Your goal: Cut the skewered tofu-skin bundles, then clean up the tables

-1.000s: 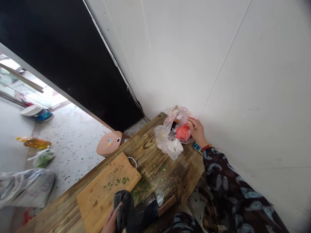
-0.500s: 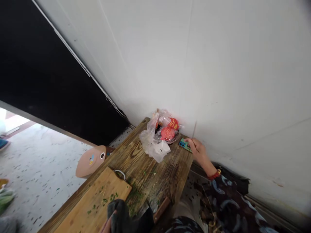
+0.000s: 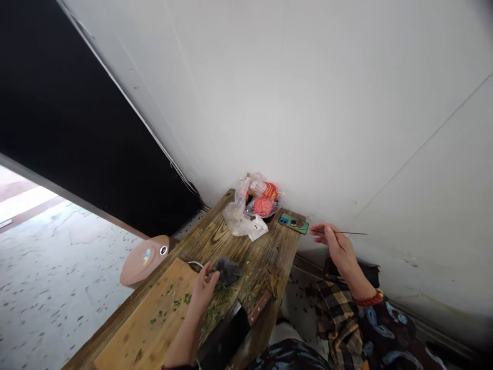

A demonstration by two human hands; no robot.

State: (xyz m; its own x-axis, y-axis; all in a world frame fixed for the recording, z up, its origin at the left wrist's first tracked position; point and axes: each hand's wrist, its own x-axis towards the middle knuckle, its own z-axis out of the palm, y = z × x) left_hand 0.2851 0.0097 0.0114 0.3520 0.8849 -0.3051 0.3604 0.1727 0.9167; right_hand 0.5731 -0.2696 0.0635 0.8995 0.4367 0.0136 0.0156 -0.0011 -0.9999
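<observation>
My left hand (image 3: pixel 204 288) is over the far right corner of the wooden cutting board (image 3: pixel 169 303), its fingers pinched at the edge of a dark grey cloth (image 3: pixel 228 271). The cloth is bunched up on the table, smeared by motion. Between the fingers of my right hand (image 3: pixel 337 249), a thin reddish-brown stick (image 3: pixel 352 233) lies almost level. Its far end passes over a green phone (image 3: pixel 288 222), which lies back up at the table's right edge. A cleaver (image 3: pixel 227 334) with a wooden handle lies beside the board.
Green chopped bits are scattered over the board and the wooden table (image 3: pixel 215 228). A plastic bag (image 3: pixel 241 221) and red packets (image 3: pixel 265 200) lie at the far end, by the white wall (image 3: pixel 308 103). A pink bin (image 3: pixel 142 262) stands left of the table. Plaid cloth (image 3: pixel 341 313) hangs at the lower right.
My right hand has drawn back right, off the phone, and the stick has swung from upright to nearly level. My left hand has moved forward and right with the cloth, uncovering the cleaver.
</observation>
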